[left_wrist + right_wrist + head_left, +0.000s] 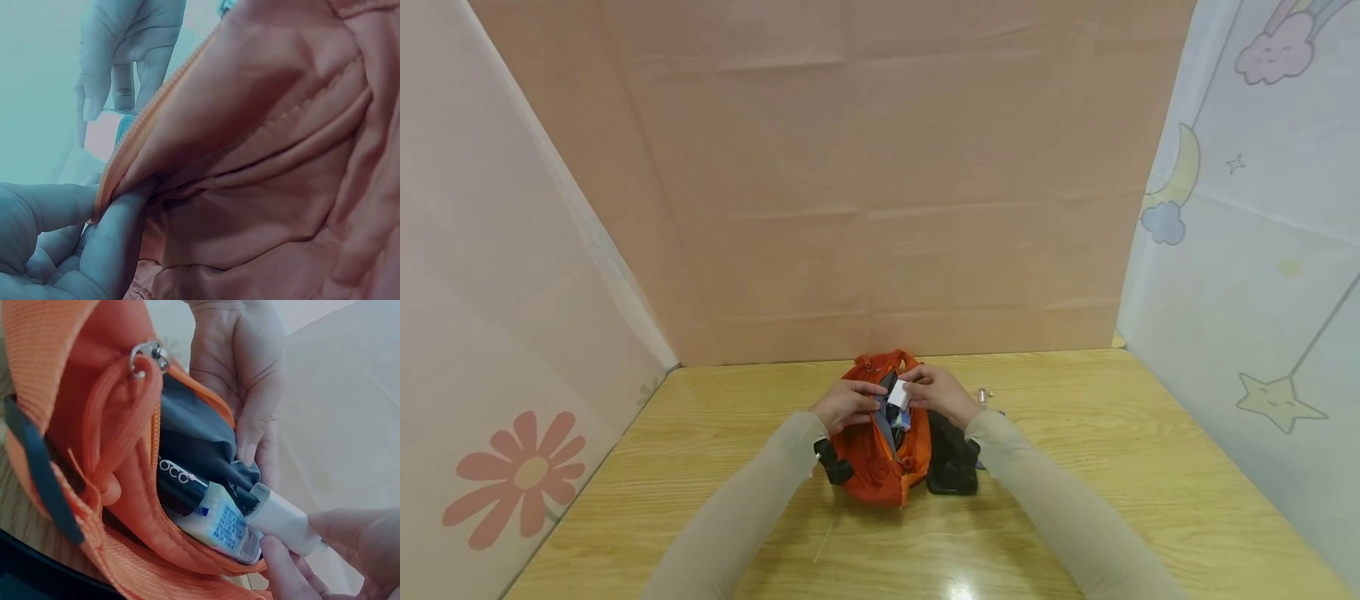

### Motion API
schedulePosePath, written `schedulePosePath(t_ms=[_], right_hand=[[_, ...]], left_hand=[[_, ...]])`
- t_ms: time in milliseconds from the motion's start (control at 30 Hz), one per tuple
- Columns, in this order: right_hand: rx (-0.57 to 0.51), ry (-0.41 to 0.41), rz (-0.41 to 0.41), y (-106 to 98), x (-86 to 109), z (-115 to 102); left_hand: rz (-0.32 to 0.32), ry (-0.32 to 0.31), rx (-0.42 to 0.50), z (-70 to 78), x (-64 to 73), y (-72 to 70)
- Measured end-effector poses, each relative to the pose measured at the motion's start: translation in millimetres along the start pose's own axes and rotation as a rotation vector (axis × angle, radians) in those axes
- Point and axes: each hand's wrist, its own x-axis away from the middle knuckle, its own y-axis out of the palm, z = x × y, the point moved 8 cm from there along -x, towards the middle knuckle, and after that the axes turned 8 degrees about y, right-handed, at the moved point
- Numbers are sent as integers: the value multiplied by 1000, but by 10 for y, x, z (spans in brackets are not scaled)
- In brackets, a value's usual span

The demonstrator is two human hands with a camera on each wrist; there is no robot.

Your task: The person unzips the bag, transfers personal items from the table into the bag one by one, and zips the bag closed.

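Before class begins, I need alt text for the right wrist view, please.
The right hand holds a white block at an open orange bag containing a black cylinder and printed packet. The left hand pinches the opening's far edge.

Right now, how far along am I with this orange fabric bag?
Done: bag unzipped; black lettered cylinder and blue-printed packet inside. In hand: right hand pinches a white rectangular block, left hand the orange zipper. Left, probably: placing the block, closing the open zipper.

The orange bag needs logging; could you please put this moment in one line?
left grip: pinches zip edge | right grip: holds white block at opening | orange bag: unzipped, on table | inside: black tube, packet
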Motion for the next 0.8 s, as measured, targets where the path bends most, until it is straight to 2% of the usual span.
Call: schedulePosePath(t_ms=[300,467,800], right_hand=[[17,-46,-5,38,-2,-26],[44,-43,9,52,-10,-31],[-11,-37,-27,42,-41,-4]], left_hand=[[11,8,-16,21,13,-8],[7,8,-21,23,21,-10],[13,8,-17,29,26,-19]])
